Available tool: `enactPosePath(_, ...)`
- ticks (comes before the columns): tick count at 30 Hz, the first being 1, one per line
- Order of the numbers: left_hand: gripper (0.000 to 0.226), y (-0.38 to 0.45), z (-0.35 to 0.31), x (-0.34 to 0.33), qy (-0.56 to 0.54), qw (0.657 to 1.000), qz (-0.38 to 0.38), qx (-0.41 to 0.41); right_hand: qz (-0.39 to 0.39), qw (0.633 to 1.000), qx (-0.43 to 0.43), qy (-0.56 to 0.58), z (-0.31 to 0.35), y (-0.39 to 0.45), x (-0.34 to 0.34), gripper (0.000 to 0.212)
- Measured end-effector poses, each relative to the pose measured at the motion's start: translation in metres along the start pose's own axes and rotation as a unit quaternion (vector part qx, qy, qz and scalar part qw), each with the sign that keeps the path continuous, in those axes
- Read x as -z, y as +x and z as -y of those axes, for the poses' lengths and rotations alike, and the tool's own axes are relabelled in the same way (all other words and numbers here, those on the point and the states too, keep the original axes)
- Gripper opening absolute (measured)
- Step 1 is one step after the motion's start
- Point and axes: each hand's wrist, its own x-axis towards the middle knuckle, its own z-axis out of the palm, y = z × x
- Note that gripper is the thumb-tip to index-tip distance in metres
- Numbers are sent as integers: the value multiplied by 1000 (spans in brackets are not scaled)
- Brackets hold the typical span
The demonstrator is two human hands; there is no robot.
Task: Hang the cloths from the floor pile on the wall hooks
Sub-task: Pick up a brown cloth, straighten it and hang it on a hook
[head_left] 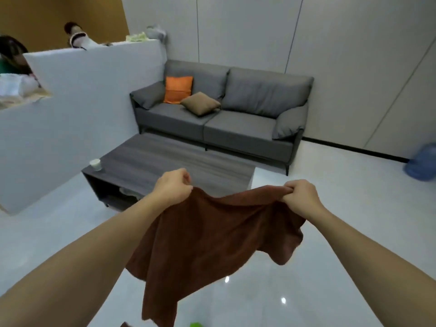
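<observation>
Above the floor, left hand (173, 186) and right hand (300, 194) grip brown cloth (207, 234)

Bright, even indoor light fills the room, apparently from overhead fixtures: two small white glare spots sit on the glossy floor (306, 232). Shadows are soft and faint, darkest under the coffee table (165, 159) and the sofa (236, 119). The wide lens bends the wall panels and stretches the forearms at the edges. The whole picture is slightly soft, most at the corners
</observation>
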Motion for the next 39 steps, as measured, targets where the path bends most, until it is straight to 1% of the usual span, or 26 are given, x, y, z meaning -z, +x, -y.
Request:
enactPosePath(1,32,11,-15,-5,-31,997,57,-50,-5,1000,12,13,14,7,2,22)
enactPosePath(3,67,26,-51,-14,-90,971,174,-137,14,998,50,26,46,21,6,14)
enactPosePath(4,77,33,-68,-19,-102,956,209,-177,36,997,69,27,62,28,7,12)
enactPosePath(5,80,41,-82,-23,-110,945,224,-211,59,995,82,22,77,35,8,11)
enactPosePath(6,75,51,-93,-26,-125,937,224,-238,75,993,85,18,89,42,8,9)
enactPosePath(7,65,62,-100,-26,-145,933,217,-250,79,993,84,21,98,47,9,8)
enactPosePath(9,43,84,-108,-21,-177,929,205,-253,50,996,62,46,106,61,6,15)
enactPosePath(11,19,108,-106,-16,-179,927,202,-261,-5,997,17,78,103,75,-1,30)
enactPosePath(12,12,120,-102,-15,-178,929,195,-259,-24,995,-9,94,99,83,-4,36)
enactPosePath(13,8,132,-98,-15,-189,932,189,-246,-31,992,-32,114,93,90,-7,37)
enactPosePath(14,5,143,-94,-16,-215,932,190,-224,-25,989,-52,139,87,97,-10,33)
enactPosePath(17,10,171,-93,-20,-319,912,200,-163,41,977,-81,191,73,111,-18,11)
enactPosePath(19,13,184,-99,-24,-355,902,194,-150,46,969,-80,229,68,121,-21,2)
enactPosePath(22,17,200,-112,-29,-349,904,190,-156,11,939,-102,328,61,144,-19,6)
enactPosePath(24,19,213,-121,-31,-351,905,188,-150,-9,925,-117,362,55,163,-11,9)
enactPosePath(26,21,228,-133,-35,-374,897,184,-144,-17,918,-117,378,49,181,-2,12)
enactPosePath(28,19,245,-144,-41,-401,891,175,-124,-10,924,-100,369,40,199,8,22)
enactPosePath(29,19,254,-150,-45,-410,890,167,-111,6,930,-86,358,32,209,13,28)
enactPosePath(32,20,284,-169,-57,-413,895,145,-84,84,951,-41,296,7,245,26,38)
enactPosePath(33,19,293,-176,-60,-415,897,131,-74,109,960,-29,255,-1,259,30,35)
enactPosePath(35,16,311,-191,-64,-429,898,91,-41,150,977,-6,151,-19,290,35,23)
enactPosePath(37,13,328,-200,-66,-437,897,65,-14,164,984,4,63,-36,321,38,14)
enactPosePath(39,12,344,-205,-67,-431,901,53,-1,173,985,4,7,-53,349,39,13)
